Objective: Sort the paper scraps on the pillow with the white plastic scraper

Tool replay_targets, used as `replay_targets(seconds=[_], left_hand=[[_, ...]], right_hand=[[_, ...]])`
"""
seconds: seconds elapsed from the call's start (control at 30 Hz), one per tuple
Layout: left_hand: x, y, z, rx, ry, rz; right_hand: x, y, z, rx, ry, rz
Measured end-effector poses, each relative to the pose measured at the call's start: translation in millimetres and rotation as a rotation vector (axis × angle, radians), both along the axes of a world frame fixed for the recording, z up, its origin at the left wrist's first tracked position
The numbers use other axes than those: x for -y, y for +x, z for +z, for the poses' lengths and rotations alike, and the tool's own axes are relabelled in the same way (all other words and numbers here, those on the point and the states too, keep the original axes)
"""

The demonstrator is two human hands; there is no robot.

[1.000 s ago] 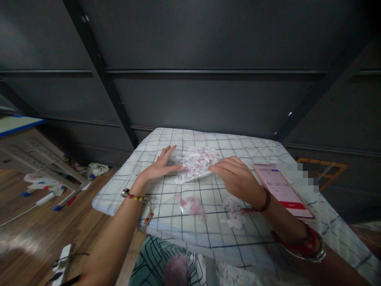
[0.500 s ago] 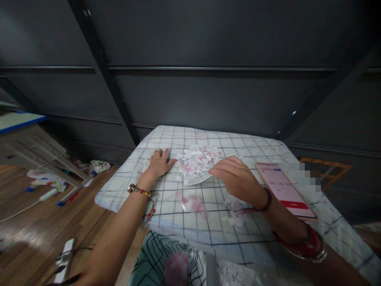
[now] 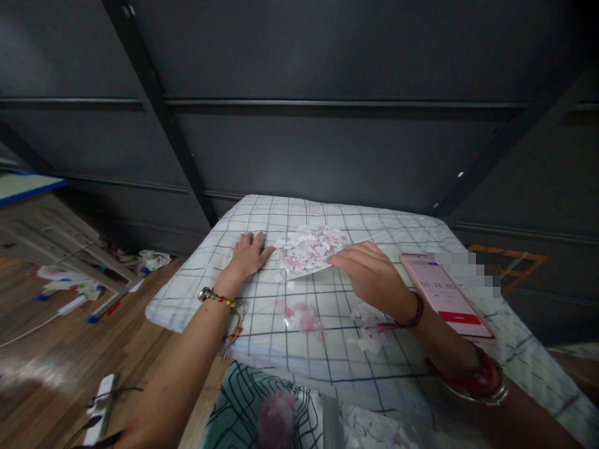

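Observation:
My right hand (image 3: 374, 274) pinches the near right edge of a thin white sheet (image 3: 316, 271), which tilts up off the checked cloth. On the sheet lies a heap of small torn paper scraps (image 3: 309, 243), white and pink. My left hand (image 3: 246, 255) rests flat on the cloth, fingers spread, its thumb beside the heap's left edge. Nearer to me lies a clear plastic piece with pink in it (image 3: 303, 318). A smaller pile of white and pink scraps (image 3: 369, 327) sits under my right wrist.
A phone (image 3: 444, 299) showing a timer lies right of my hand on the checked cloth (image 3: 276, 215). Below the near edge are a fuzzy pink thing (image 3: 277, 418) and a bag of scraps (image 3: 374, 430). A dark panelled wall (image 3: 304, 149) stands behind; a power strip (image 3: 100, 408) is on the floor.
The near edge of the sheet has risen and shifted slightly away from me in my right hand. Some scraps have shifted, and one now lies in front of the sheet. My left hand stays flat.

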State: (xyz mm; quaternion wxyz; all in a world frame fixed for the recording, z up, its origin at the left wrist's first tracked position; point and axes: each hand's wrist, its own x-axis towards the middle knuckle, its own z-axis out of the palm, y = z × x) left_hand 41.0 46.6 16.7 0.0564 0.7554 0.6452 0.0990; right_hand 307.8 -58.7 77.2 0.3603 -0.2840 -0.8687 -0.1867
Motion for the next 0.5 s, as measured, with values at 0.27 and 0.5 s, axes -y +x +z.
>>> replay_targets(seconds=[0.27, 0.5], left_hand=[[-2, -3, -3.1, 0.041, 0.008, -0.027], [-4, -4, -4.7, -0.004, 0.018, -0.033]], right_hand=[[-1, 8, 5, -0.012, -0.028, 0.004], [7, -20, -2, 0.097, 0.084, 0.022]])
